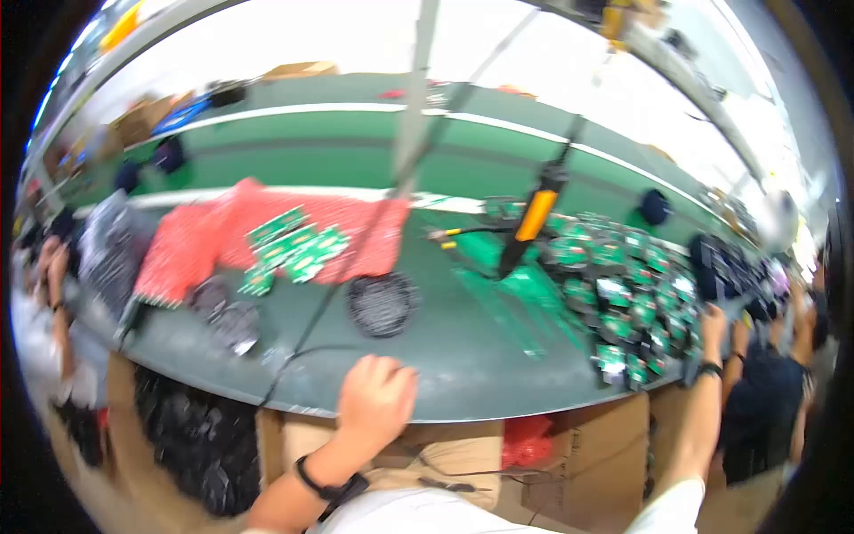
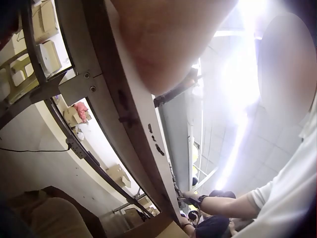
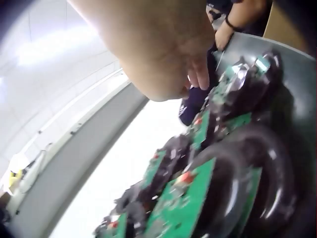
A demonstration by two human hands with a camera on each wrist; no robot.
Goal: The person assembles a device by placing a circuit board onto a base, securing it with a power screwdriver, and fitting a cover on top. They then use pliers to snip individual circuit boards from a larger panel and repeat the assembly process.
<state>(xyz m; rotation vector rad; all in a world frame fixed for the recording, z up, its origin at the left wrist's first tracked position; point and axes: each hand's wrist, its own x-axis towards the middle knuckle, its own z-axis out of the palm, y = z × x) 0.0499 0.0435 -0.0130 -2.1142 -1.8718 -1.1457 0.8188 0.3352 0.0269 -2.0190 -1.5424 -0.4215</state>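
My left hand (image 1: pixel 378 400) rests near the front edge of the grey-green table (image 1: pixel 445 374), its fingers loosely curled and nothing visible in it. In the left wrist view that hand (image 2: pixel 163 44) lies against the table's edge, fingers hidden. Far to the right, my right hand (image 1: pixel 713 327) reaches to the end of a pile of green circuit boards (image 1: pixel 623 307) with dark rings. In the right wrist view its fingers (image 3: pixel 199 74) are bent by a dark blue bundle (image 3: pixel 190 109), beyond the boards (image 3: pixel 185 198); I cannot tell whether they grip it.
A black-and-orange tool (image 1: pixel 534 214) hangs from above over the table. Several bare circuit boards (image 1: pixel 298 249) lie on pink bubble wrap (image 1: pixel 200 236). A round dark coil (image 1: pixel 382 304) sits mid-table. Other people (image 1: pixel 769 400) work at right. Behind runs a green conveyor (image 1: pixel 338 142).
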